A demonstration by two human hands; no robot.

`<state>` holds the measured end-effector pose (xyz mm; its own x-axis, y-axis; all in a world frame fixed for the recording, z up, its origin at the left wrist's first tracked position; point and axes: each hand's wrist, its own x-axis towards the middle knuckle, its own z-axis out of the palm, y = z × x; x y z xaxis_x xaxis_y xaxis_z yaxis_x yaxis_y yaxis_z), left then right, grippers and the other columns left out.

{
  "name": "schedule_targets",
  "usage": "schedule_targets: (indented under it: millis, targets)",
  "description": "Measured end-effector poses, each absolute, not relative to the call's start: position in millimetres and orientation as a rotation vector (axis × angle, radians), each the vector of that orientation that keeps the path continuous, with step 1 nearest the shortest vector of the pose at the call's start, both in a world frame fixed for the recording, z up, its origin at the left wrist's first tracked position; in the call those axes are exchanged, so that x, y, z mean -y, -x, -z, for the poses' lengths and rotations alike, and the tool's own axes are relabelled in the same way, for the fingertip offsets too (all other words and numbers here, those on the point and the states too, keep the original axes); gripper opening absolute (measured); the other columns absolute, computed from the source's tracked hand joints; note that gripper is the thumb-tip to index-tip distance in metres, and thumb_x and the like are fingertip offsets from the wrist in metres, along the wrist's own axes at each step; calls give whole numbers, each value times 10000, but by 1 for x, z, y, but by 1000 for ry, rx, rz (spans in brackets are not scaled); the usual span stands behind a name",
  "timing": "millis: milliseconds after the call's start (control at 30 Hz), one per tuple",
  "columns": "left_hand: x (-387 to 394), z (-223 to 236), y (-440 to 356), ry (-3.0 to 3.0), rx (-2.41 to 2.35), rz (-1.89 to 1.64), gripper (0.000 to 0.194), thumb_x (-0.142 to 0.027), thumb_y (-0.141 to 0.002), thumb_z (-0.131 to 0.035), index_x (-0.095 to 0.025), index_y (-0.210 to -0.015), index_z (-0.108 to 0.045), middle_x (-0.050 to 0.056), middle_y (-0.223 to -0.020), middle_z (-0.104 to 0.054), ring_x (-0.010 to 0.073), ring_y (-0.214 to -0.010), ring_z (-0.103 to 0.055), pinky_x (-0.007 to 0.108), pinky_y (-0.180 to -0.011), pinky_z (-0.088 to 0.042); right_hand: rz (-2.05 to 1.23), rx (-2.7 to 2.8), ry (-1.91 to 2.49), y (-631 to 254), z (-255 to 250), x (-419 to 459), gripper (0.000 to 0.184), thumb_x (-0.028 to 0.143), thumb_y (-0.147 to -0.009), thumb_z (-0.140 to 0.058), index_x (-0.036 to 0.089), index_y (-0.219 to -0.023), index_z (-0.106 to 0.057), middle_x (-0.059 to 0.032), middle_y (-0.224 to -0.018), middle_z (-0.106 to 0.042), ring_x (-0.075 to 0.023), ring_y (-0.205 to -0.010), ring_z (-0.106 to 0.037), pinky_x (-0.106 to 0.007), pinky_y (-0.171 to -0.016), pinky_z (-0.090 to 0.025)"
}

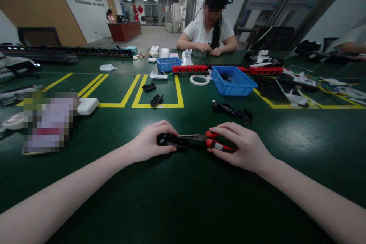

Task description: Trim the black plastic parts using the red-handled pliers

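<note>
My left hand is closed around a black plastic part, holding it low over the green table. The fingers cover much of that part. In my right hand is a pair of needle-nose pliers with red and black handles. Its long jaws point left and meet the black part at its upper edge; whether they grip it I cannot tell. Beyond my right hand lies a longer black jointed part. Two small black pieces, one nearer and one farther, rest inside a yellow-taped rectangle.
A blue bin with a dark item inside stands behind the jointed part, beside a white tape roll. A smaller blue bin is farther back. At left are a white case and a blurred-out flat object. Another person sits opposite.
</note>
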<state>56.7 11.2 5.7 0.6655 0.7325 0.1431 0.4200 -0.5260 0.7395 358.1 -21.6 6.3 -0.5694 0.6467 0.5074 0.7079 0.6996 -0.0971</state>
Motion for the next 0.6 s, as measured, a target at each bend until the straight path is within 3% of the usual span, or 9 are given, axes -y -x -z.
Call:
schedule_targets:
  millis: [600]
  targets:
    - [-16, -1, -55, -2216, -895, -599, 275, -274, -809, -742, -214, -1066, -666, 19, -1059, -646, 180, -937, -630, 346, -850, -508, 188, 2411, 1120, -353, -5, 30, 442, 400, -870, -629, 155, -1237, -599, -127, -1112, -648, -233, -905, -661, -366, -722, -582]
